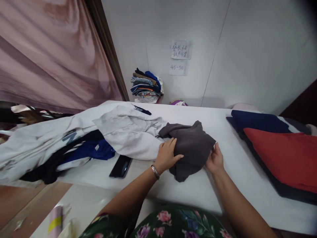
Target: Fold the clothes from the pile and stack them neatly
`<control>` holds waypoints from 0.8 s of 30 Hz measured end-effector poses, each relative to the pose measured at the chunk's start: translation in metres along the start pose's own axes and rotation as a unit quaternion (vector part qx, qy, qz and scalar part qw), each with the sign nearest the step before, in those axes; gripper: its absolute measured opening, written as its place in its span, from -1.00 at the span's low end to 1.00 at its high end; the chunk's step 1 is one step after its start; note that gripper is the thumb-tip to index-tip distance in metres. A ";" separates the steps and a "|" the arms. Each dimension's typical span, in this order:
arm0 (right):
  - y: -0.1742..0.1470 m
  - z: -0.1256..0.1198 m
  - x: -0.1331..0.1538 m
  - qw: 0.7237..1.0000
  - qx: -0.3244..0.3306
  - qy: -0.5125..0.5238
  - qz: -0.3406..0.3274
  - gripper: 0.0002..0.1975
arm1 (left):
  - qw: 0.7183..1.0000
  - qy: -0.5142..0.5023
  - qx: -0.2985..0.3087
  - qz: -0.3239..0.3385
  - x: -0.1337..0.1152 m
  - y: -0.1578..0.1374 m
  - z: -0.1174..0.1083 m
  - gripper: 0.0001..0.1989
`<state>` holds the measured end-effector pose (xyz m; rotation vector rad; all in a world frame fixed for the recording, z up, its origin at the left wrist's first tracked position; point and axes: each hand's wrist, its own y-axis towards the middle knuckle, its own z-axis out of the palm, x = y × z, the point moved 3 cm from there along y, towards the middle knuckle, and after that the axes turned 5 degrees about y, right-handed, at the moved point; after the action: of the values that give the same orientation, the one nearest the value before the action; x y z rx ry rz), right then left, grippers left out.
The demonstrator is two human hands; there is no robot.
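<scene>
With fingers of right hand (215,161), pinching dark cloth (193,148) by its right corner; with left hand (166,155), spread, touching it toward table's (215,120) left edge.

Looks like a clothes-sorting workroom, folks: loose garments (133,137) across the white table (237,172), folded clothes stack (146,85) behind it, handwritten paper signs (180,50) above

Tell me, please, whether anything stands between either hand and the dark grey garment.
Nothing visible does: the left hand rests on the dark grey garment, and the right hand grips its edge. The pale garment lies mostly to its left.
</scene>
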<state>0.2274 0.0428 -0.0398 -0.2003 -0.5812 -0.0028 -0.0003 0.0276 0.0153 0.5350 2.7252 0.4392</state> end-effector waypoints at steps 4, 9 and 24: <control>0.002 -0.002 -0.003 1.000 -0.004 0.026 0.016 -0.73 | 0.999 0.005 0.045 -0.001 -0.012 0.005 0.006 -0.68; 0.003 -0.001 -0.010 0.998 0.002 -0.007 0.055 -0.69 | 0.997 -0.046 -0.061 0.006 -0.011 0.006 -0.047 -0.88; 0.012 0.002 0.019 0.993 0.018 -0.114 0.016 -0.91 | 0.859 -0.312 -0.345 -0.215 0.074 -0.012 -0.181 -0.76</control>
<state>0.2429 0.0554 -0.0306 -0.1764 -0.8052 0.0617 -0.1365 0.0050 0.1549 -0.1258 1.8017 0.8755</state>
